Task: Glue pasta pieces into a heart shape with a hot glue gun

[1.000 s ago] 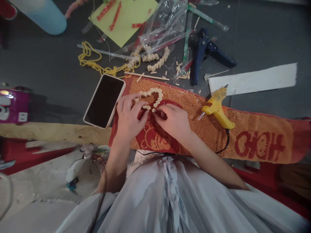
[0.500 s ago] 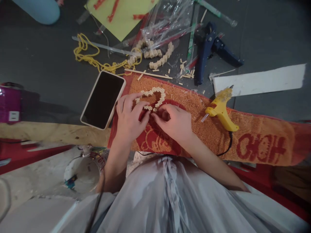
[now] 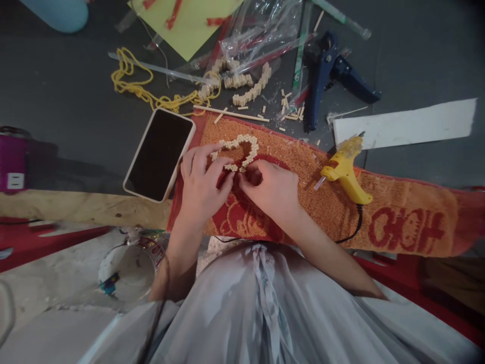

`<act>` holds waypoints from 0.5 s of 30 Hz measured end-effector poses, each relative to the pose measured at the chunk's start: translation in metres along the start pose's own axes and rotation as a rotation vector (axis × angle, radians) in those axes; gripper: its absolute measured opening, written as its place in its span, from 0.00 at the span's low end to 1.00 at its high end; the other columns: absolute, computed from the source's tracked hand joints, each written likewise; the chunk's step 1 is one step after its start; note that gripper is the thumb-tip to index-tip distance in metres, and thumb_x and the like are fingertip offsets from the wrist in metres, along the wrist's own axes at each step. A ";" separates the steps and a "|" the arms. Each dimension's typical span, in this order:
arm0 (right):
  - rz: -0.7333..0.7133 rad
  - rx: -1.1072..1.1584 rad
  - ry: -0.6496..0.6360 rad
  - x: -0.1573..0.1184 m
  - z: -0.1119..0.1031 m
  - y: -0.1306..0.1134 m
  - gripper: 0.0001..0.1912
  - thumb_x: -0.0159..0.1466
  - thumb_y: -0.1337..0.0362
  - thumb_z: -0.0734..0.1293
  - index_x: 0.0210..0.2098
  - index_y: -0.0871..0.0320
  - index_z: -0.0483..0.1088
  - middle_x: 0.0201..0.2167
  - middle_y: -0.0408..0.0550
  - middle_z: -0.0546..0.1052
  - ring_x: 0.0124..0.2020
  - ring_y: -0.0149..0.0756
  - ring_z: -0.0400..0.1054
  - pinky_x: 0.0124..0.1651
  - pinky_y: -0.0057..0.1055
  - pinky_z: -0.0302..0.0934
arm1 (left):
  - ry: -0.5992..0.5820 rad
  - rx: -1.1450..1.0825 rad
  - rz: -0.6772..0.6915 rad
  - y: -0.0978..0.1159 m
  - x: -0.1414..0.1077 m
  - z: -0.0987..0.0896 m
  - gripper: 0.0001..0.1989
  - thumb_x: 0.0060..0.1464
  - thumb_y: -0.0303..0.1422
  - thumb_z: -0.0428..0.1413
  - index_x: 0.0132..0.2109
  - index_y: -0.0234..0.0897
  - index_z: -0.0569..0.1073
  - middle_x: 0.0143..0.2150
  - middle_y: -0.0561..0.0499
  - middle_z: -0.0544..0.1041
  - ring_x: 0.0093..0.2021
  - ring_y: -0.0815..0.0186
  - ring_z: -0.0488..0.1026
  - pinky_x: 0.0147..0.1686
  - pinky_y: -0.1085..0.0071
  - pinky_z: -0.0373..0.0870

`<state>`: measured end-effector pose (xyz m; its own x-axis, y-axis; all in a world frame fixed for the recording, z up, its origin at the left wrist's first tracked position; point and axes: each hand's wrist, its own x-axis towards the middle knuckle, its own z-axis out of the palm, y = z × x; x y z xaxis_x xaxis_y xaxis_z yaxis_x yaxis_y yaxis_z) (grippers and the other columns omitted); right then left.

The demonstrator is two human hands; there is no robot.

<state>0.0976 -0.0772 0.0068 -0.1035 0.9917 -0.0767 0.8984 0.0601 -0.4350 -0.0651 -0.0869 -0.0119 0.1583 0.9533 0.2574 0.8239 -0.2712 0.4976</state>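
A heart-shaped outline of short wooden stick pieces [image 3: 250, 146] lies on the orange and red towel [image 3: 303, 202]. My left hand [image 3: 202, 177] grips its left side, fingers closed around the edge. On the lower right side, the thumb and forefinger of my right hand [image 3: 271, 187] pinch the outline near its bottom tip. A small gap seems to show there between the two sides. Fingers hide part of the left edge. A yellow glue gun [image 3: 346, 169] rests on the towel to the right of my right hand.
A phone [image 3: 159, 154] lies left of my left hand. Beyond the towel are curved stick strips [image 3: 253, 91], cut stick bits, yellow cord [image 3: 129, 76], plastic wrappers [image 3: 265, 30] and a blue cutter [image 3: 322, 76]. A white strip [image 3: 409, 124] lies at right, a purple box [image 3: 13, 162] far left.
My right thumb and forefinger have shifted slightly up and right along the outline's lower edge. The left hand keeps its grip, and the view has moved a little.
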 end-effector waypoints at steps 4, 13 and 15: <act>0.012 0.028 -0.026 0.000 0.000 0.000 0.11 0.60 0.55 0.68 0.31 0.57 0.74 0.27 0.45 0.81 0.29 0.38 0.74 0.31 0.31 0.55 | -0.018 -0.005 -0.010 0.001 -0.001 -0.001 0.11 0.57 0.33 0.55 0.48 0.46 0.73 0.59 0.45 0.70 0.59 0.51 0.64 0.60 0.45 0.60; -0.007 0.141 0.025 -0.004 0.005 0.001 0.08 0.60 0.59 0.68 0.32 0.57 0.74 0.27 0.44 0.81 0.28 0.34 0.74 0.32 0.29 0.59 | -0.037 -0.019 -0.022 0.000 0.000 -0.002 0.11 0.57 0.32 0.55 0.48 0.47 0.73 0.59 0.46 0.69 0.60 0.51 0.63 0.62 0.45 0.58; -0.028 0.117 0.051 -0.005 0.007 0.002 0.08 0.61 0.59 0.67 0.32 0.57 0.74 0.28 0.45 0.81 0.29 0.36 0.75 0.32 0.29 0.59 | -0.035 -0.015 -0.019 0.000 0.000 -0.002 0.11 0.57 0.32 0.55 0.48 0.46 0.73 0.59 0.45 0.69 0.60 0.51 0.64 0.61 0.46 0.59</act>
<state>0.0971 -0.0831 0.0001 -0.1035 0.9945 -0.0188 0.8390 0.0771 -0.5386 -0.0658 -0.0875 -0.0105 0.1622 0.9622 0.2187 0.8184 -0.2550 0.5149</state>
